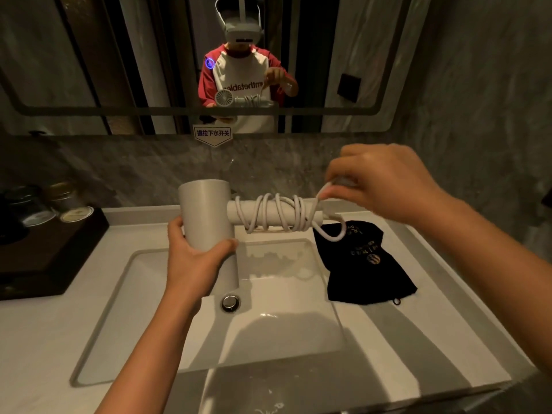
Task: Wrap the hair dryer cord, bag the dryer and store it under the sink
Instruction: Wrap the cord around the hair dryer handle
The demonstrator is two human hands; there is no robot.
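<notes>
The dryer (206, 216) was held over the sink (98, 348), handle level and pointing right. The left hand (191, 258) gripped the barrel, fingers closed around it. The right hand (379, 180) pinched the cord (277, 215) near the handle end; coils lay loose and springy on the smooth handle and looked likely to slip. The barrel appeared rigid, light and the best hold. The soft bag (364, 264) lay on the surface right of the sink, unobstructed; jars (71, 204) stood well left.

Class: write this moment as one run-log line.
stage: wrapping cord | left hand: holds dryer | right hand: pinches cord end | bag: on counter, unused
</notes>
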